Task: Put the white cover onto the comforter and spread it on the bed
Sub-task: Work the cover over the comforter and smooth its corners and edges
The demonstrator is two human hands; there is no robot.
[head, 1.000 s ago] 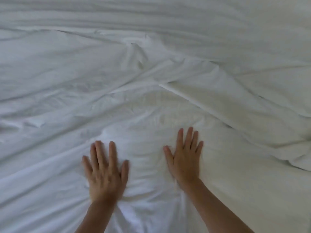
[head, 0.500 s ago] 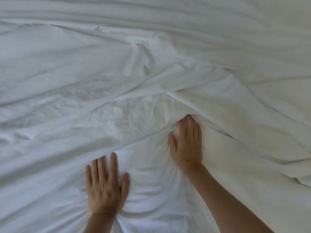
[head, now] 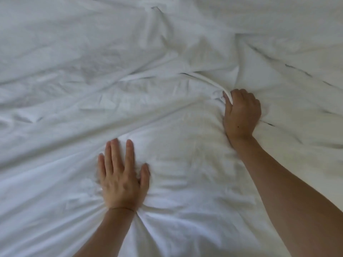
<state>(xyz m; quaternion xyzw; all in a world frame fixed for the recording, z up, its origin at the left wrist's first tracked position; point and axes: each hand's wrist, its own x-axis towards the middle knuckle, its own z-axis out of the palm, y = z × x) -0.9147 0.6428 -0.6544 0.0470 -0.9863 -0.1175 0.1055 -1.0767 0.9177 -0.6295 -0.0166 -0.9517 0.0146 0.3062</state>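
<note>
In the head view, the whole frame is filled by the white cover, lying rumpled across the bed. It is pressed flat by the left hand, fingers straight and spread. A raised fold is gripped by the right hand, fingers curled tight around it. The comforter itself cannot be made out. If the fold is pulled while the cloth is pinned, fresh creases may be dragged in.

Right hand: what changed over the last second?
The right hand went from lying flat to reaching forward and gripping a fold of the white cover, bunching it. The left hand stayed flat, pressing the cover down.
</note>
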